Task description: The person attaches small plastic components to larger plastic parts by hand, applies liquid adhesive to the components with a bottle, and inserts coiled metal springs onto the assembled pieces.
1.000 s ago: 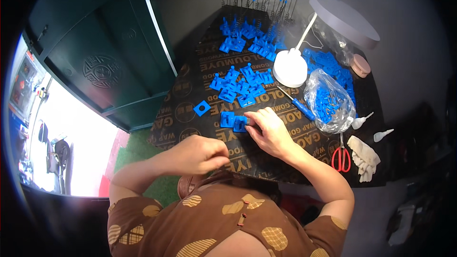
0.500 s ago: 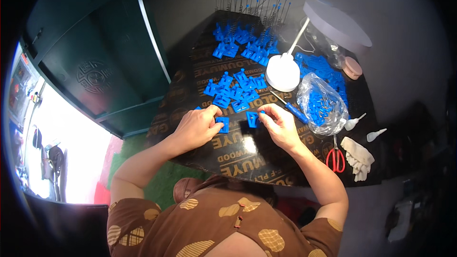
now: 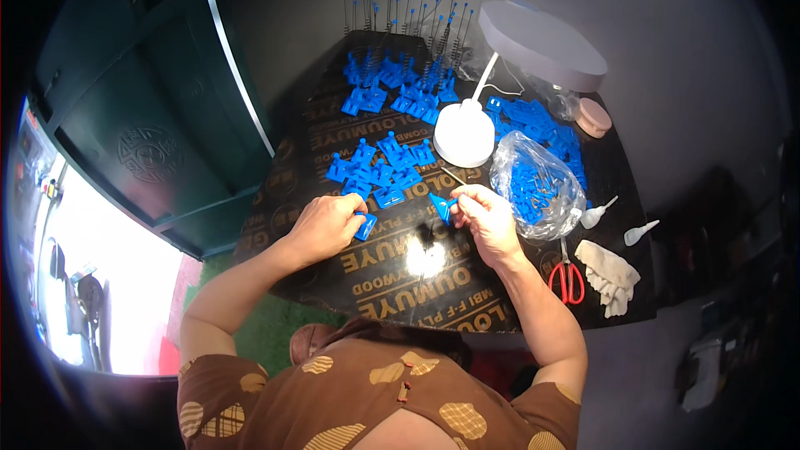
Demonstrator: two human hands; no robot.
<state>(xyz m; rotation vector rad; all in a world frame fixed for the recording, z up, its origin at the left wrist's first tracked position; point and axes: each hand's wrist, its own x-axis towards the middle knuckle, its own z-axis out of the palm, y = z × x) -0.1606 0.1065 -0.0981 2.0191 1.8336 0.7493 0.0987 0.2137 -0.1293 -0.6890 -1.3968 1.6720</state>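
Nearer the table's left edge (image 3: 277,202), we can't tell how our left hand (image 3: 321,227) grips; our right hand (image 3: 487,223) pinches a blue piece (image 3: 441,209), maybe steadying it.

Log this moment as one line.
left hand: touching blue piece; right hand: holding second blue piece; nearby: white lamp, clear bag, red-handled scissors

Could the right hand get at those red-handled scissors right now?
Probably yes: the scissors' red handles lie uncovered beside the right forearm, though the right hand would likely need to release its blue piece first.
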